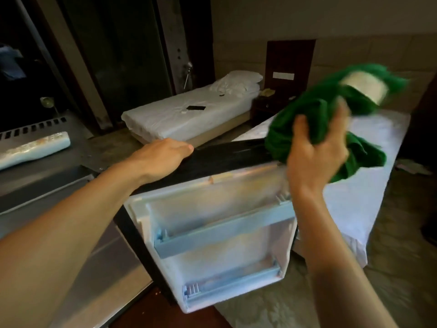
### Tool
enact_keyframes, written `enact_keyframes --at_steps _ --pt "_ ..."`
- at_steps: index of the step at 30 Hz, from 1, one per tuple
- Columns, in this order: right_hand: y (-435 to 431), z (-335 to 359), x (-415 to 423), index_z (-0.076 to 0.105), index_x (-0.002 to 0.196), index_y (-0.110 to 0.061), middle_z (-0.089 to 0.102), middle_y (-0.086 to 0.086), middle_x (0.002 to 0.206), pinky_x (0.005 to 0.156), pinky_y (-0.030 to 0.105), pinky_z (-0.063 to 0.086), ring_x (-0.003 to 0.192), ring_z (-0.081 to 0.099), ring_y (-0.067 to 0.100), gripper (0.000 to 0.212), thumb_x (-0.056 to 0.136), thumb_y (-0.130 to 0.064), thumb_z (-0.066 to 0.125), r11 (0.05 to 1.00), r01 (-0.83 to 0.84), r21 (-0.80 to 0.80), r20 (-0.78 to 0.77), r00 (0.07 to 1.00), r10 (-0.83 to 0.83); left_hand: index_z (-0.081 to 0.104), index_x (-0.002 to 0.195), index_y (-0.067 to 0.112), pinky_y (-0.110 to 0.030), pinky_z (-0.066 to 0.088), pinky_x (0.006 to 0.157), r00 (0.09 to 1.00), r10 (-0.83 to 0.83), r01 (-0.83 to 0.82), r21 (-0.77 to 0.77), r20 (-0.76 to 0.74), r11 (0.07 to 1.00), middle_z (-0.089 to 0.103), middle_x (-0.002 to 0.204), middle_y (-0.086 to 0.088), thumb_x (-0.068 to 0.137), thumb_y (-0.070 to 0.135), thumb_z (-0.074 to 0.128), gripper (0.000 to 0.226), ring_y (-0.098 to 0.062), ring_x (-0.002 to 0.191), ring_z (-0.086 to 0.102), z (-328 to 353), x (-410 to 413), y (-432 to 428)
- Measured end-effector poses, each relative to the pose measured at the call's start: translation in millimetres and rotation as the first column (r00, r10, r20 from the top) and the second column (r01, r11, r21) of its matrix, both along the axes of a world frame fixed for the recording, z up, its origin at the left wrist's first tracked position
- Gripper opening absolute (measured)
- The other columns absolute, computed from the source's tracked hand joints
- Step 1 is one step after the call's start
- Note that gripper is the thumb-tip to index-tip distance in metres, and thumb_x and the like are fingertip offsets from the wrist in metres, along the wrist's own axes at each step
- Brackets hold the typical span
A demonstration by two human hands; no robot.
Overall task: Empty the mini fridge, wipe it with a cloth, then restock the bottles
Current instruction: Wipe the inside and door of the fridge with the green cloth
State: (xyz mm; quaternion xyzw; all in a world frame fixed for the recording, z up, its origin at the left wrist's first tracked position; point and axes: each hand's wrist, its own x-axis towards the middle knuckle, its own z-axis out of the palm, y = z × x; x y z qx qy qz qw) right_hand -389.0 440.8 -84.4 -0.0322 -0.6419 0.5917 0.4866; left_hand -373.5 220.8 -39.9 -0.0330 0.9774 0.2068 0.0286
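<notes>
The mini fridge door stands swung open in front of me, its white inner liner and two pale blue door shelves bare. My left hand rests palm down on the door's black top edge. My right hand is raised above the door's right corner, clenched around a bunched green cloth with a white label patch; both are motion-blurred. No bottles are visible. The fridge interior is out of sight.
A grey counter runs along the left with a pale wrapped bundle on it. Two white beds stand behind and to the right, a dark nightstand between them. Patterned carpet covers the floor.
</notes>
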Motion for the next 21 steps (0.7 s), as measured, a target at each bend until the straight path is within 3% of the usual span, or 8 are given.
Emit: enact_keyframes --at_steps 3,6,8,10,11,14,18,21 --pt "-25 7 -14 0.058 0.127 -0.023 0.07 0.001 0.11 0.099 0.045 0.044 0.098 0.063 0.026 0.051 0.077 -0.032 0.054 0.944 0.043 0.326 0.091 0.993 -0.077 0.068 0.101 0.028 -0.024 0.041 0.068 0.999 -0.05 0.05 0.088 -0.009 0.995 0.064 0.106 -0.002 0.101 0.042 0.037 0.034 -0.011 0.085 0.056 3 0 -2" --pt "-77 -1 1 0.06 0.126 -0.016 0.067 0.01 0.103 0.078 0.043 0.05 0.093 0.062 0.031 0.053 0.075 -0.027 0.053 0.952 0.02 0.306 0.037 0.999 -0.033 0.068 0.107 0.022 -0.028 0.045 0.076 0.998 -0.06 0.061 0.078 -0.013 0.995 0.065 0.103 0.001 0.103 0.035 0.038 0.032 -0.013 0.09 0.059 -1 -9 -6" --pt "-124 -7 18 0.056 0.127 -0.018 0.064 0.012 0.104 0.08 0.045 0.05 0.095 0.06 0.032 0.052 0.075 -0.022 0.058 0.933 -0.032 0.357 -0.047 0.998 0.052 0.064 0.109 0.019 -0.018 0.045 0.075 0.999 -0.023 0.026 0.067 -0.043 0.997 0.064 0.105 0.005 0.1 0.028 0.047 0.021 -0.008 0.09 0.057 -17 -21 -31" --pt "-155 -10 32 0.053 0.124 -0.024 0.062 0.013 0.108 0.083 0.046 0.049 0.101 0.057 0.033 0.05 0.076 -0.015 0.063 0.875 -0.064 0.479 -0.085 0.989 0.119 0.06 0.119 0.031 -0.007 0.046 0.077 0.996 0.027 -0.024 0.027 -0.089 0.999 0.064 0.122 0.007 0.087 0.041 0.065 0.034 0.002 0.097 0.059 -45 -43 -72" --pt "-155 -11 31 0.055 0.124 -0.026 0.061 0.013 0.109 0.08 0.047 0.05 0.103 0.056 0.034 0.051 0.075 -0.013 0.066 0.847 -0.068 0.528 -0.079 0.988 0.129 0.059 0.121 0.032 -0.014 0.05 0.084 0.994 0.028 -0.028 0.004 -0.104 1.0 0.063 0.126 0.006 0.082 0.045 0.069 0.042 0.002 0.103 0.059 -55 -48 -85" --pt "-101 -15 9 0.06 0.124 -0.026 0.061 0.015 0.11 0.073 0.044 0.05 0.097 0.057 0.037 0.055 0.071 -0.011 0.063 0.773 0.014 0.634 -0.072 0.997 0.041 0.067 0.114 0.012 -0.037 0.047 0.097 0.978 -0.121 0.127 0.022 -0.168 0.992 0.064 0.117 -0.003 0.096 0.015 0.055 0.022 -0.015 0.107 0.058 -22 -18 -47" --pt "0 -9 -28 0.061 0.124 -0.022 0.059 0.019 0.111 0.076 0.043 0.046 0.091 0.057 0.04 0.059 0.068 -0.006 0.053 0.838 0.144 0.526 0.031 0.982 -0.188 0.065 0.079 0.023 -0.027 0.042 0.066 0.975 -0.187 0.189 0.002 -0.122 0.982 0.063 0.083 0.002 0.102 0.03 0.041 0.034 -0.011 0.078 0.057 -3 -6 -26" --pt "12 -2 -41 0.06 0.121 -0.023 0.058 0.017 0.111 0.079 0.035 0.041 0.096 0.056 0.036 0.046 0.077 -0.017 0.052 0.906 0.138 0.399 0.116 0.973 -0.2 0.057 0.071 0.023 -0.027 0.037 0.061 0.977 -0.183 0.182 -0.018 -0.111 0.983 0.058 0.076 0.001 0.103 0.03 0.038 0.038 -0.014 0.074 0.054 -4 -7 -27"
